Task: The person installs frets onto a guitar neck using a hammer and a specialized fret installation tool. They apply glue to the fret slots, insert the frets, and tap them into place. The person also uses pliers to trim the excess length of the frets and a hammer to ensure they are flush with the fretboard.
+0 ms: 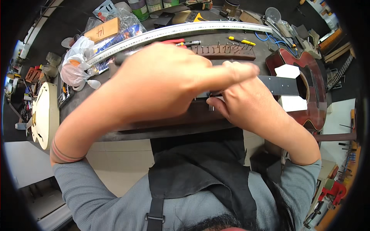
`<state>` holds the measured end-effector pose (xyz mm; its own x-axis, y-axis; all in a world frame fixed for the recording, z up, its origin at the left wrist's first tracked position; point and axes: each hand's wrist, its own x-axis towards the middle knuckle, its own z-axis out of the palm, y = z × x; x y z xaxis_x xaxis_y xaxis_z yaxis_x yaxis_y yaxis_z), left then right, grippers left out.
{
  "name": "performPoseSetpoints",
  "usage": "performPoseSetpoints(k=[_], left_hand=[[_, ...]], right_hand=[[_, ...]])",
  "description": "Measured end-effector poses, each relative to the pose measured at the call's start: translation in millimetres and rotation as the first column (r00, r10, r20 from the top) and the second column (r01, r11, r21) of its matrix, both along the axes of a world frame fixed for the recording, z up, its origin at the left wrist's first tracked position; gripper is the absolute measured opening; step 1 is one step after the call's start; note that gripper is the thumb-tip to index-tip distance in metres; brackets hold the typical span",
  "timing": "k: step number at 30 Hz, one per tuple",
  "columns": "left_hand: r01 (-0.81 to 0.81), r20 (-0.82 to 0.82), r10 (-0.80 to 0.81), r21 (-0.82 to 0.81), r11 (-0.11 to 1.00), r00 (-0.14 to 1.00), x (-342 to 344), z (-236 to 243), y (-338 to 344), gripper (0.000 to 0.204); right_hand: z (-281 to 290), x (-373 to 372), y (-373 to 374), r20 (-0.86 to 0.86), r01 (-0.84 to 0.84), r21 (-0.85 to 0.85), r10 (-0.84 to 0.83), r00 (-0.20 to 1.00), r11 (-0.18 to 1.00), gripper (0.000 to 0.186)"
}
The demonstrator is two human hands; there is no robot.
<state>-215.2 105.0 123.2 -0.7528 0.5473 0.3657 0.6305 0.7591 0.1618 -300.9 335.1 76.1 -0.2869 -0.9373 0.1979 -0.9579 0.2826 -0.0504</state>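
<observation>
A dark red acoustic guitar [318,81] lies on its back at the right, its dark fretboard [283,85] running left beneath my hands. White card pieces [292,103] flank the fretboard by the soundhole. My left hand [169,79], smeared by motion, is closed over the neck area, its index finger stretched right across my right hand. A dark handle-like end shows beyond my left wrist; what the hand holds is hidden. My right hand [248,94] is closed, its thumb bent beside a small metal piece [211,106]. Its fingertips and whatever they grip are hidden.
A long steel ruler [185,28] arcs across the bench beyond my hands. Behind them are a wooden block [244,54] with upright pins and a yellow-black pen-like tool [241,41]. Plastic bags [77,65] lie at left; a cream guitar body [45,115] stands at the left edge.
</observation>
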Motion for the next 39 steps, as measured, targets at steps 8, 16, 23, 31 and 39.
performPoseSetpoints(k=[8, 16, 23, 31, 39], left_hand=[[0.274, -0.316, -0.108, 0.548, 0.790, 0.943, -20, 1, -13, 0.075], [0.111, -0.140, -0.066, 0.341, 0.933, 0.988, -13, 20, -11, 0.068], [-0.046, 0.107, 0.034, 0.120, 0.992, 0.994, -11, -3, -14, 0.085], [0.067, -0.276, 0.040, 0.370, 0.927, 0.960, -17, 11, -19, 0.052], [0.031, -0.192, 0.028, 0.296, 0.955, 0.981, -22, 11, -22, 0.050]], right_hand=[[20, -5, -6, 0.072, -0.014, 0.115, 0.006, 0.997, 0.993, 0.039], [31, -8, -7, 0.087, -0.046, 0.182, 0.031, 0.996, 0.982, 0.048], [34, -16, -13, 0.224, -0.153, 0.189, 0.109, 0.968, 0.970, 0.042], [42, -14, -21, 0.080, -0.024, 0.366, -0.005, 0.997, 0.930, 0.053], [53, -15, -34, 0.132, 0.003, 0.477, -0.075, 0.988, 0.879, 0.052]])
